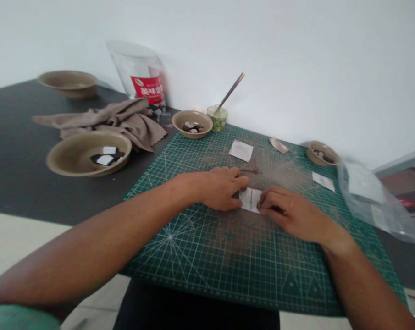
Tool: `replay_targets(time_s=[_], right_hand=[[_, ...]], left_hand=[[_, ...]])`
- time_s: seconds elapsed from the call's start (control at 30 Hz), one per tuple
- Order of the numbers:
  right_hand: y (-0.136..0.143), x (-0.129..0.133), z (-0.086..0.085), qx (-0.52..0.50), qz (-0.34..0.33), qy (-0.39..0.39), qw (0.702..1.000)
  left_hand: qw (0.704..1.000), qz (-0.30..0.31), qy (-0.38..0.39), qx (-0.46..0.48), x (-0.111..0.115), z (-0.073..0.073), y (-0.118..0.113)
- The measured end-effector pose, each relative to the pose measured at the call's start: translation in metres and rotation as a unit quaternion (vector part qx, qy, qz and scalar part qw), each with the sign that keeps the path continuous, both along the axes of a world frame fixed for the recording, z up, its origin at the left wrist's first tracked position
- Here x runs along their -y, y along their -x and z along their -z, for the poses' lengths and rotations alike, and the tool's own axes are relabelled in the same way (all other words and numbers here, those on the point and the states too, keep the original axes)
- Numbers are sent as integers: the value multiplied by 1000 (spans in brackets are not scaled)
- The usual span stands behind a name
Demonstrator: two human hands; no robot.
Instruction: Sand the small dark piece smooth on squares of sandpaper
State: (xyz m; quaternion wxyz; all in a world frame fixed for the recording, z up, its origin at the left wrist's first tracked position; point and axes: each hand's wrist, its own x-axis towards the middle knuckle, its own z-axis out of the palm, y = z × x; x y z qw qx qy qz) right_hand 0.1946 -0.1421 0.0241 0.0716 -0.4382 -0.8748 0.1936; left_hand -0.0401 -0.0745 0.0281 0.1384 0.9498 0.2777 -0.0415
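A small white paper piece (251,200) with a brown line down its middle lies on the green cutting mat (228,256). My left hand (224,187) rests on the mat, its thumb and forefinger apart at the paper's left edge. At the right edge, my right hand (290,208) has its fingers pinched round a small dark thing that I cannot make out. Just above the paper is a thin reddish-brown stick (250,171). A white square (241,150) lies further back, with another white piece (323,181) to the right.
Bowls with small pieces stand behind, one at the mat's back left (192,124), one at the right (322,153). A green cup (217,117) holds a stick. A cloth (114,120), larger bowl (89,153) and clear jar (138,73) are left; a plastic bag (375,197) lies right.
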Motion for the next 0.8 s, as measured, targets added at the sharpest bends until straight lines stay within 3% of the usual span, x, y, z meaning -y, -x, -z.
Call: replay_targets(time_s=[0.07,0.23,0.37,0.43,0.53,0.6,0.73,0.8], right_hand=[[5,2,2,-14,-11,-5,1000],[8,-4,1,11,63,-64,996],[6,0,0,-2,-3,-6,1000],[12,0,2,-23,-25,-15,999],[16,-6,4,-6,23,-71,997],[11,-8,1,19,56,-70,996],[4,-3,-4,2,-13,8,1000],[8,-2,-2,-15,-27,-6,1000]], left_hand=[[1000,3,1,0,0,-1,0],[1000,-2,-5,6,-1,1,0],[1000,7,-4,12,-1,3,1],[1000,12,-5,17,-1,3,1],[1000,3,-9,16,-1,2,1],[1000,-5,-7,10,-1,2,0],[1000,0,5,2,-1,1,0],[1000,1,5,4,-1,1,-1]])
